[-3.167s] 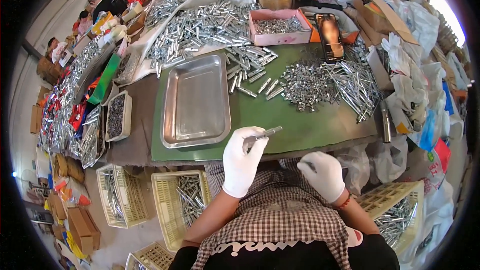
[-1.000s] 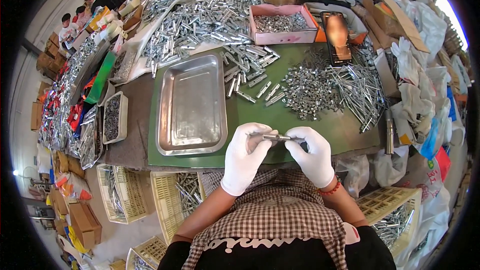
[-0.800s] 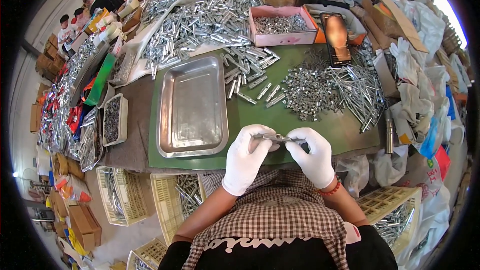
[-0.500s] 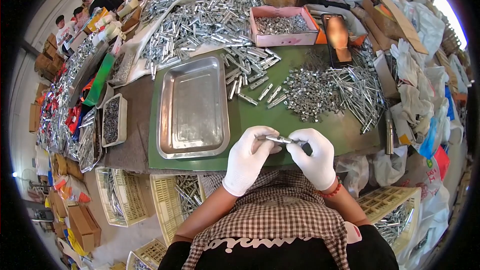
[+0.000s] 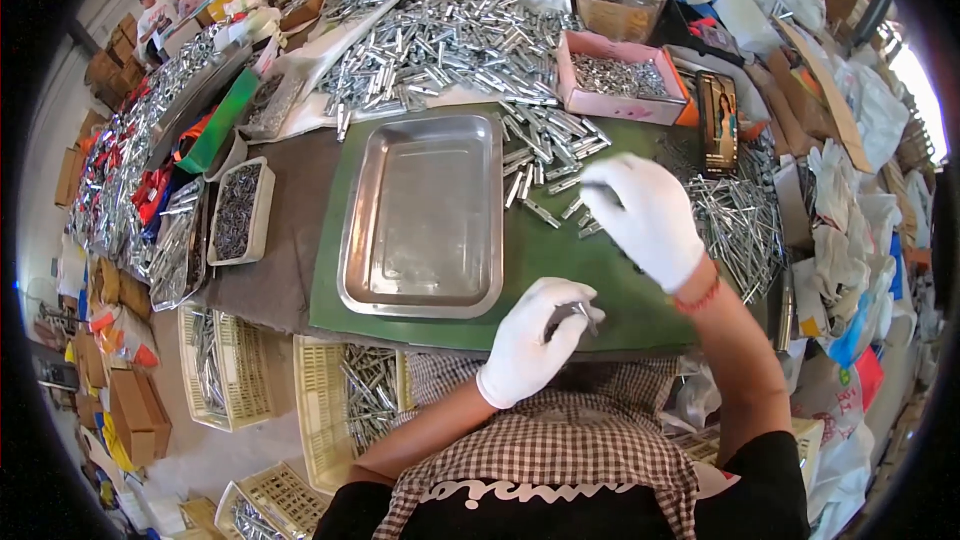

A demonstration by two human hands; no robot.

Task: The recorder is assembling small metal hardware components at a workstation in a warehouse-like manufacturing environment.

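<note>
My left hand [image 5: 535,345], in a white knit glove, is closed at the table's near edge. Between its thumb and fingers is a small silvery metal part [image 5: 582,314], mostly covered by the glove. My right hand [image 5: 650,220], also gloved, is raised over the small parts on the right. Its fingers curl toward the thumb; whatever they hold is hidden. Just beyond its fingertips lie loose slotted metal sleeves [image 5: 541,214]. To its right is a heap of long thin metal pins [image 5: 735,225]. The small clips beneath it are largely covered by the hand.
A steel tray [image 5: 350,240] lies on the green mat [image 5: 328,280], left of my hands. Behind it is a big pile of metal sleeves [image 5: 450,45]. A pink box [image 5: 575,90] of small parts and a dark phone-like slab [image 5: 718,125] stand at back right. Crates [image 5: 315,410] sit below.
My right hand has let go of the metal part and moved up and away over the small parts. My left hand keeps the part, slightly lower and to the right. The view has shifted.
</note>
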